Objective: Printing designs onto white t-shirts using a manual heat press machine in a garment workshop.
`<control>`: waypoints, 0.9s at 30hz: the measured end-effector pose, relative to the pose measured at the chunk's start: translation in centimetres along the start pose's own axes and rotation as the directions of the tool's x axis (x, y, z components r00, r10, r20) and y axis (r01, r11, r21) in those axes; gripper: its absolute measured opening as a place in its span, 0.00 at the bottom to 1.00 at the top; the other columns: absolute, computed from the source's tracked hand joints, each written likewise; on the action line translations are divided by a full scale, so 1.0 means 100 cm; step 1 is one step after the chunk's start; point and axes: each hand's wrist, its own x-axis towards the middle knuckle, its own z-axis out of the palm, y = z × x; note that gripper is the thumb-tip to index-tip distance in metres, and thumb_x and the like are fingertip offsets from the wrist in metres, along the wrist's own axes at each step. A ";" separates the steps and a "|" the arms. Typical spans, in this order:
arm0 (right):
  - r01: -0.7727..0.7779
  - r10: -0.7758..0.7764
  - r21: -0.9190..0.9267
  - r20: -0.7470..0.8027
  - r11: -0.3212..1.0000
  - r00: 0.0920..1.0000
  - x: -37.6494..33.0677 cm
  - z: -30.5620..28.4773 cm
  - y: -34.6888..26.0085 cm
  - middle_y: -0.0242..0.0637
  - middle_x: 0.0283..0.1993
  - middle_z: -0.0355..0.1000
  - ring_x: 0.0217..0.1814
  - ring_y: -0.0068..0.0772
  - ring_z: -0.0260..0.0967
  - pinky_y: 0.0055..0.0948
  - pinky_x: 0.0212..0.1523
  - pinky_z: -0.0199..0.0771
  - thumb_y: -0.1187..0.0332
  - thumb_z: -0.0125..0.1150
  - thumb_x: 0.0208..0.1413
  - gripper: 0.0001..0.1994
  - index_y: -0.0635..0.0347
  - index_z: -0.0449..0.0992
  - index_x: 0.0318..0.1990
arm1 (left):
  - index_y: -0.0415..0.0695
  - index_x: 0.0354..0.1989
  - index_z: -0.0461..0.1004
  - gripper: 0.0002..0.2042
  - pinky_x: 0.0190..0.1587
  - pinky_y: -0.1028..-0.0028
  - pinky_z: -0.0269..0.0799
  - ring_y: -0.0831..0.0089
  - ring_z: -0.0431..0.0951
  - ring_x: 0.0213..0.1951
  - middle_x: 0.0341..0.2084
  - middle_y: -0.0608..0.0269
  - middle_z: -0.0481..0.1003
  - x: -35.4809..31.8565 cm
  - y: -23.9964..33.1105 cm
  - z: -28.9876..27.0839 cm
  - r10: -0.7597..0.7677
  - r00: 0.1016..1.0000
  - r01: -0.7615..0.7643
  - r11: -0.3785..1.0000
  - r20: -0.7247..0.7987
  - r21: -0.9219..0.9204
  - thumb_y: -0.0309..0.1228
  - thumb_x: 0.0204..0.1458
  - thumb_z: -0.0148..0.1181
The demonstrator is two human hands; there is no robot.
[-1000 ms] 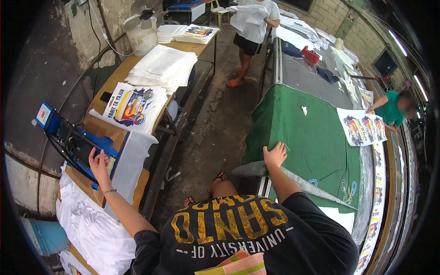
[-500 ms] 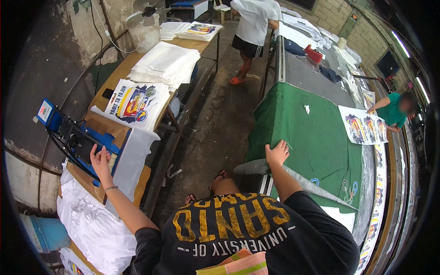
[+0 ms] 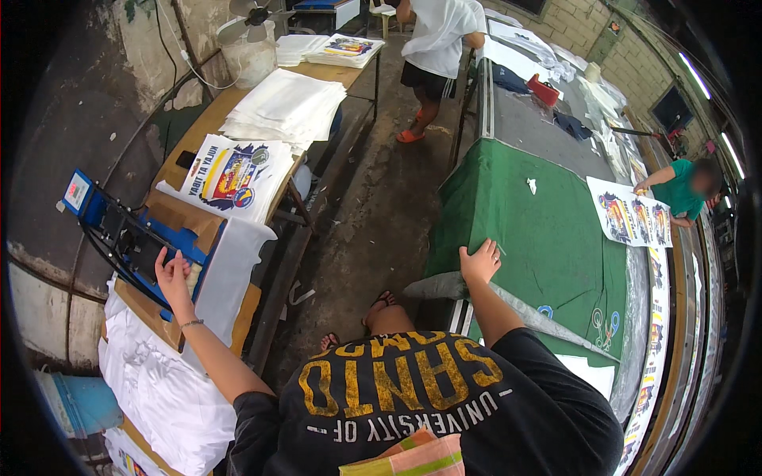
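Note:
On the left, my left hand (image 3: 173,279) is over a blue and black heat press (image 3: 155,250), its fingers apart and partly raised. Close beside those fingers is a short cream-coloured grip (image 3: 194,274); whether they touch it I cannot tell. A white sheet (image 3: 226,266) hangs from the near side of the press. My right hand (image 3: 480,261) rests, fingers spread, on the edge of a green cloth (image 3: 540,214) that covers the right-hand table. The cloth's grey underside (image 3: 440,287) is folded back near my wrist.
Printed sheets (image 3: 236,176) and a white fabric stack (image 3: 278,107) lie beyond the press. White cloth (image 3: 163,389) is heaped below it. Scissors (image 3: 609,327) lie on the green cloth. A person in white (image 3: 440,40) stands in the aisle; another in green (image 3: 675,190) handles a printed sheet (image 3: 623,213).
My hands have stayed nearly still. The person in white has lowered the white cloth around their upper body. The person in green has shifted a hand slightly on the printed sheet.

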 end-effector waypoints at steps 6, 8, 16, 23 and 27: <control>-0.005 0.005 -0.009 0.006 1.000 1.000 0.000 -0.001 -0.001 0.48 0.66 0.54 0.68 0.48 0.49 0.45 0.64 0.47 0.49 0.55 0.43 0.39 0.66 0.58 0.61 | 0.39 0.55 0.62 0.22 0.32 0.85 0.66 0.84 0.68 0.26 0.23 0.70 0.70 -0.001 0.001 0.000 0.014 1.000 -0.014 0.999 0.000 0.035 0.31 0.54 0.60; -0.005 0.005 -0.010 0.008 1.000 1.000 0.000 -0.001 -0.001 0.48 0.66 0.54 0.68 0.48 0.49 0.45 0.64 0.47 0.49 0.55 0.43 0.39 0.66 0.58 0.62 | 0.38 0.56 0.62 0.23 0.32 0.85 0.66 0.84 0.68 0.26 0.23 0.69 0.70 -0.001 0.002 0.001 0.000 1.000 0.000 0.999 -0.006 0.043 0.31 0.54 0.60; -0.012 0.012 -0.012 0.028 1.000 1.000 0.000 -0.002 -0.001 0.48 0.66 0.53 0.68 0.48 0.48 0.46 0.65 0.46 0.49 0.55 0.44 0.40 0.66 0.57 0.62 | 0.40 0.55 0.63 0.20 0.32 0.85 0.66 0.85 0.67 0.27 0.24 0.70 0.70 -0.001 0.001 0.001 0.009 1.000 -0.008 0.999 -0.007 0.038 0.28 0.55 0.58; -0.012 0.012 0.005 0.030 1.000 0.999 0.000 -0.003 -0.001 0.48 0.66 0.54 0.68 0.49 0.48 0.46 0.65 0.46 0.49 0.55 0.44 0.39 0.67 0.58 0.61 | 0.38 0.55 0.62 0.21 0.32 0.85 0.66 0.84 0.67 0.26 0.23 0.69 0.69 -0.001 0.002 0.001 -0.002 1.000 0.002 1.000 -0.005 0.008 0.30 0.54 0.59; -0.006 0.006 0.000 0.017 1.000 1.000 0.000 -0.002 -0.001 0.48 0.66 0.54 0.68 0.49 0.48 0.46 0.65 0.46 0.49 0.54 0.44 0.39 0.67 0.58 0.61 | 0.38 0.55 0.62 0.21 0.31 0.85 0.66 0.84 0.67 0.26 0.23 0.69 0.69 -0.001 0.001 0.001 0.000 1.000 0.000 1.000 -0.014 0.029 0.30 0.54 0.59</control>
